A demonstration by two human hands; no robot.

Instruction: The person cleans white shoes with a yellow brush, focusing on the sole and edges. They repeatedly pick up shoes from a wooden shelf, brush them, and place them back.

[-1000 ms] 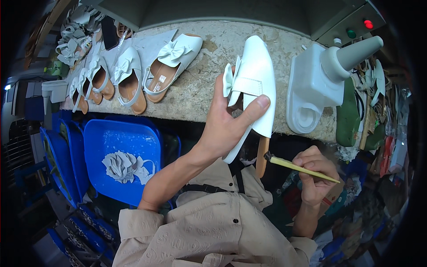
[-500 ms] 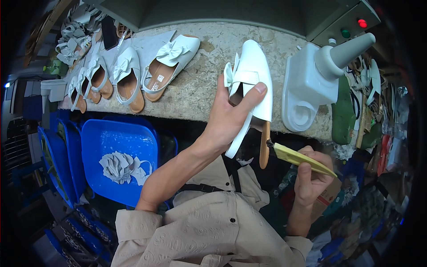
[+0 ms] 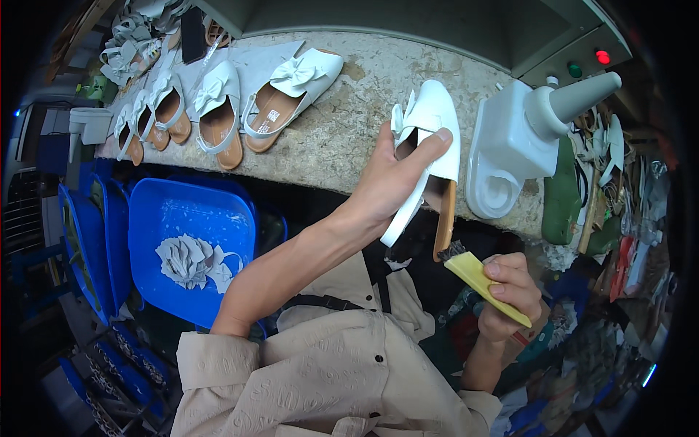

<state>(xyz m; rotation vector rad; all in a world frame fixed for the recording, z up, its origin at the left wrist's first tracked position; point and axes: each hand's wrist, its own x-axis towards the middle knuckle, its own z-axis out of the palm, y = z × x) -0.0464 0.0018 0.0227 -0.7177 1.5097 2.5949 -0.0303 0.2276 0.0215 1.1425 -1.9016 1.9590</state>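
Stained, rough benchtop [image 3: 357, 109] w/ grey metal housing [image 3: 408, 18] behind; blue plastic bin [image 3: 153, 218] below left. Your L hand [image 3: 397, 171] grips a smooth white shoe [image 3: 435, 109], toe pointing away, over the benchtop's front edge, heel end of the tan sole [image 3: 445, 218] hanging past it. Your R hand [image 3: 512, 288] pinches a flat yellow brush [image 3: 480, 280]; dark bristles [image 3: 453, 250] sit by the sole, can't tell if touching. Bare space btwn held shoe & row of bow-front shoes [image 3: 215, 91] on L; white plastic pot [image 3: 510, 146] close on R.
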